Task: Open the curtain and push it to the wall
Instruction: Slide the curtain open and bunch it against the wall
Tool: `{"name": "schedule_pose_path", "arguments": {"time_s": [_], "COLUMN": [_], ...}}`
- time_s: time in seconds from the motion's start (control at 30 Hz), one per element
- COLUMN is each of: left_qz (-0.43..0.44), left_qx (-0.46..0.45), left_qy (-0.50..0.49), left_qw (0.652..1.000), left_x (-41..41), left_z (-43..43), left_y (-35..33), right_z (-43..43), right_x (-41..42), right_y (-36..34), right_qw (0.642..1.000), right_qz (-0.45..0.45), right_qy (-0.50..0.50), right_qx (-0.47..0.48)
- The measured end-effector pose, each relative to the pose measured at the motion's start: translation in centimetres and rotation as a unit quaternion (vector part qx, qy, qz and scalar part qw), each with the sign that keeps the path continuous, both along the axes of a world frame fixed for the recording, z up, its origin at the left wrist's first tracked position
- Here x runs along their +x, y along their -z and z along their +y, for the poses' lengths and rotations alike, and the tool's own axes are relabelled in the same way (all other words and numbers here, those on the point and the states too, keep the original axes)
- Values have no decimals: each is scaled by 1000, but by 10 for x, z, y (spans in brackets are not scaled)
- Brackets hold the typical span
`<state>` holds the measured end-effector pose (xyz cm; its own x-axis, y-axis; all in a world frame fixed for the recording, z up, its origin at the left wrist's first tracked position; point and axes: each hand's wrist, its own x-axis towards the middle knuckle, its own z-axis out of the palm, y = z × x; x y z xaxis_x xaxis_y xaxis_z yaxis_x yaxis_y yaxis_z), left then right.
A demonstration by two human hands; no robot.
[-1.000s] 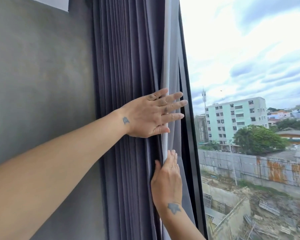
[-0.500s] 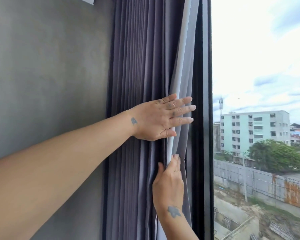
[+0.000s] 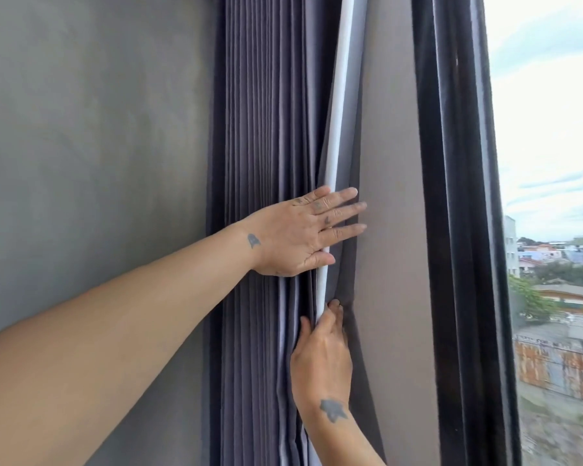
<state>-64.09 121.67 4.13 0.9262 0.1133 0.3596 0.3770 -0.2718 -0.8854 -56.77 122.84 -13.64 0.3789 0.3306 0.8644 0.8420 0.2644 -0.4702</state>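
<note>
The grey-purple curtain point(image 3: 263, 129) hangs bunched in tight pleats beside the grey wall point(image 3: 91, 129). Its pale lining edge point(image 3: 339, 95) runs down the right side of the bunch. My left hand point(image 3: 303, 233) lies flat on the folds, fingers spread and pointing right over the pale edge. Just below it, my right hand point(image 3: 322, 358) reaches up, with thumb and fingertips closed around the curtain's edge fold. A smooth flap of curtain point(image 3: 391, 196) hangs to the right of both hands.
A dark window frame point(image 3: 458, 196) stands to the right of the curtain. Past it the window point(image 3: 549, 129) shows sky, buildings and a rusty fence outside. The grey wall fills the left half of the view.
The view has swung left, so less window shows. My right hand has closed on the curtain's edge, and a wider smooth flap now shows right of the hands.
</note>
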Motion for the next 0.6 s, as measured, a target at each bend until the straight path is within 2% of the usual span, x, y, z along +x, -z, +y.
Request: {"name": "schedule_pose_path", "arguments": {"time_s": [0.17,0.4,0.6], "left_qz": [-7,-32,-44], "left_qx": [-10,-26,-36], "left_qy": [6,-41,-70], "left_qw": [1000,998,996], "left_x": [-14,-31,-36], "left_z": [26,57,62], "left_y": [4,12,17], "right_z": [26,58,69], "right_x": [-15,-35,-43], "right_y": [-1,-4,-1], "right_qw": [1000,999,1000], "right_qz": [7,9,11], "right_qy": [-2,-38,-19], "right_qx": [-21,-25,-20]}}
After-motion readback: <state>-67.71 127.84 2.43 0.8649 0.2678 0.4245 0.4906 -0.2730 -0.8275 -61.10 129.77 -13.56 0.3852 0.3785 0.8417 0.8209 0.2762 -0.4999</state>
